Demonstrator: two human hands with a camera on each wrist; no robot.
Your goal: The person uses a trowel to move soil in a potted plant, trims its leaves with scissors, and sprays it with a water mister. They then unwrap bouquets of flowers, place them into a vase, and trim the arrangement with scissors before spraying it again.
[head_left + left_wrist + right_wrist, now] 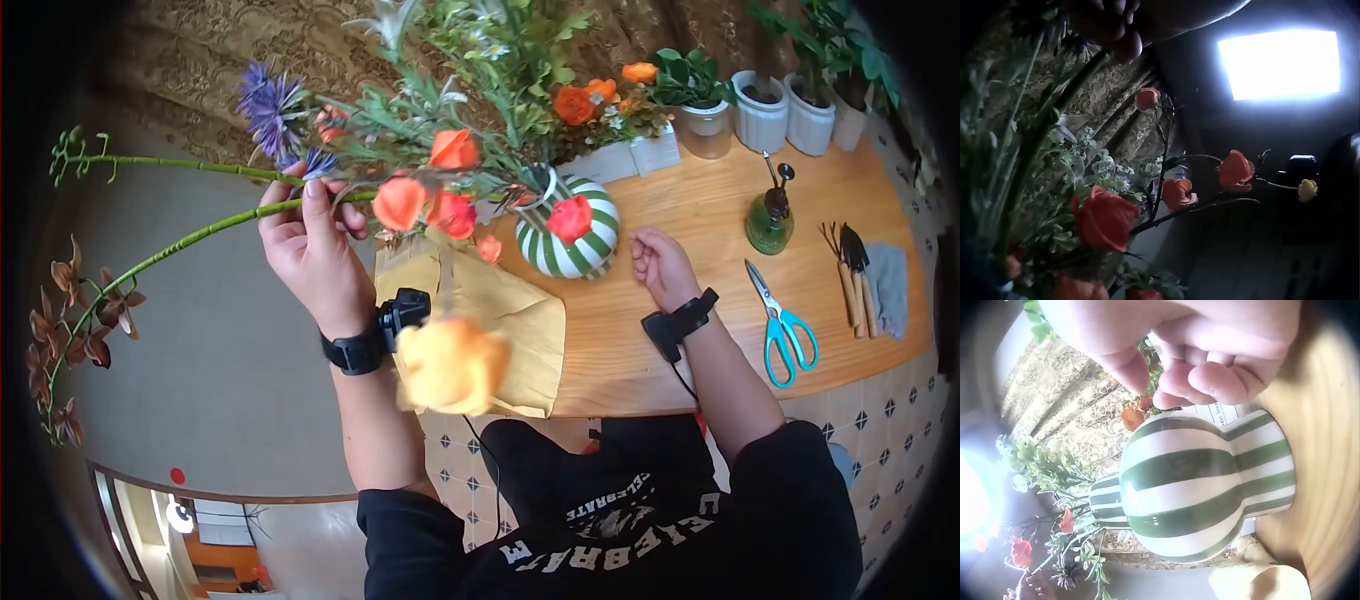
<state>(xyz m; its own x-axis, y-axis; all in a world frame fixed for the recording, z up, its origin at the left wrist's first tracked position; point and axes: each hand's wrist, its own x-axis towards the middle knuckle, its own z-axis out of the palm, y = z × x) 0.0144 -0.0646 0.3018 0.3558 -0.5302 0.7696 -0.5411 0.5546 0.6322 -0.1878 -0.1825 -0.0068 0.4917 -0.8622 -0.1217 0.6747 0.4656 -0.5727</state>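
Raised left of the vase, my left hand [318, 245] pinches a green flower stem [215, 222] between thumb and fingers; the left wrist view shows its fingertips [1127, 47] on a thick stem. Two long stems fan out leftward from there, with brownish orchid blooms [120, 308] and green buds [70, 160] at their ends. The green-and-white striped vase [570, 240] stands full of artificial flowers, among them orange-red blooms [455, 150] and purple ones [270, 110]. Beside the vase, my right hand [660, 265] rests on the table with loosely curled fingers, holding nothing.
Brown wrapping paper [510, 320] lies at the table's left. A yellow bloom [455, 365] hangs close to the head camera. To the right are scissors [785, 330], a spray bottle [770, 225], small garden tools [855, 270] and a grey cloth [887, 285]. Potted plants [760, 105] line the back.
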